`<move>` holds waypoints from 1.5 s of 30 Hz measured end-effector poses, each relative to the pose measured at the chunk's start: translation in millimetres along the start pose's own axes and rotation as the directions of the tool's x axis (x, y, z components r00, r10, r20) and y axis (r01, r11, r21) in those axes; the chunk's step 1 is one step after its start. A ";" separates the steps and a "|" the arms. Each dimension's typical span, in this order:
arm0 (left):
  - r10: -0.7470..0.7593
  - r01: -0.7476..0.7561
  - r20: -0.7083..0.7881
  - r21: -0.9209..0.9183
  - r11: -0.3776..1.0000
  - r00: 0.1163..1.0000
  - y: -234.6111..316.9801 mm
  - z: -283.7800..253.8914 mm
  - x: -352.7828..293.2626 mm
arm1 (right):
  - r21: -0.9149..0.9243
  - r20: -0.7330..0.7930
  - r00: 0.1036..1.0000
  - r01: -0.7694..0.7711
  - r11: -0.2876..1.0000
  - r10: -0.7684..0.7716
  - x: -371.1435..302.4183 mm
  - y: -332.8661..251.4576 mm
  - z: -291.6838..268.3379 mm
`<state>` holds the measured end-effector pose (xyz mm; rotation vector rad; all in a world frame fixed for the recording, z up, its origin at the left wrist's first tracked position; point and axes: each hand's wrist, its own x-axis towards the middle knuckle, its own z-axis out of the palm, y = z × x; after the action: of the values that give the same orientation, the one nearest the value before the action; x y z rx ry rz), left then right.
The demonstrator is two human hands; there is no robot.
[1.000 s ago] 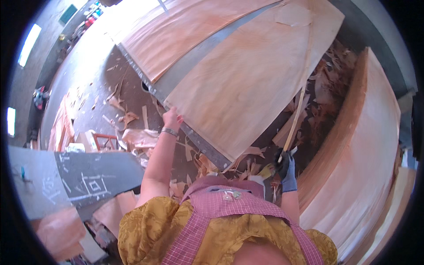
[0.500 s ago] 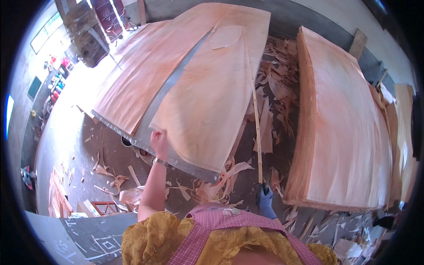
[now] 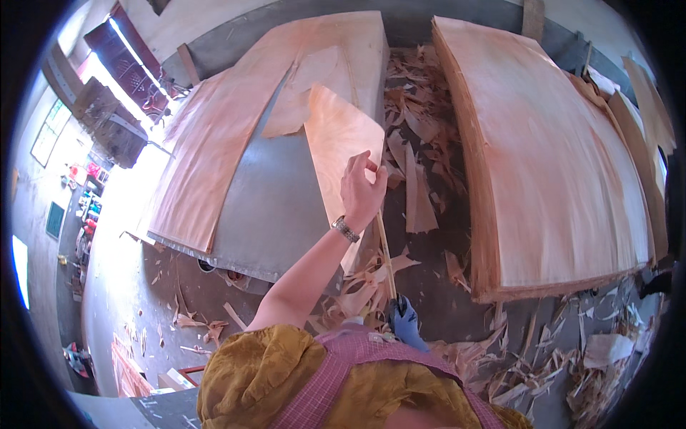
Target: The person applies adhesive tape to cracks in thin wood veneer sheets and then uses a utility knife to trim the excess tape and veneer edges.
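Note:
My left hand (image 3: 363,187), bare with a metal-banded watch, is over the middle of the grey-topped table (image 3: 268,200). Its fingers are curled closed on a thin pinkish wood veneer sheet (image 3: 336,139), whose near part is lifted and folded over toward the right. The exact pinch point is hidden behind the hand. Low in front of my body, my right hand (image 3: 406,323), in a blue and dark glove, is closed around a thin bamboo stick (image 3: 387,259). The stick slants up and away, its upper length hidden behind the left hand and the sheet.
More veneer (image 3: 204,168) lies along the table's left side. To the right stands a tall veneer stack (image 3: 564,179). Torn veneer scraps (image 3: 421,121) fill the gap between and litter the floor (image 3: 179,286). Boards (image 3: 636,121) lean at the far right.
My left hand has swept right and away, folding the veneer's near part over and baring more grey tabletop. The view has shifted right; my right hand still grips the stick.

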<state>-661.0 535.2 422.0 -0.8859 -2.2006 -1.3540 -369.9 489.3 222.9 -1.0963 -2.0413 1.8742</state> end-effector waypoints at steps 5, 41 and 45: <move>-0.218 0.218 -0.135 -0.015 0.976 0.967 -63.9 -24.0 -6.8 | -0.150 -0.127 0.985 0.094 0.984 -0.114 1.0 0.9 19.2; -0.715 0.685 -0.640 -0.386 0.617 0.283 -304.0 -290.2 -137.9 | -0.574 0.550 0.807 0.551 0.606 -0.213 211.7 -77.6 203.1; -0.477 0.451 -0.607 -0.210 0.868 0.636 -231.6 -324.7 -20.7 | -0.633 0.599 0.785 0.587 0.505 -0.160 213.9 -110.5 195.6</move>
<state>-803.7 162.5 406.4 0.2014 -1.8791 -1.6134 -679.1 468.2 209.9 -0.1301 -3.2309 0.9851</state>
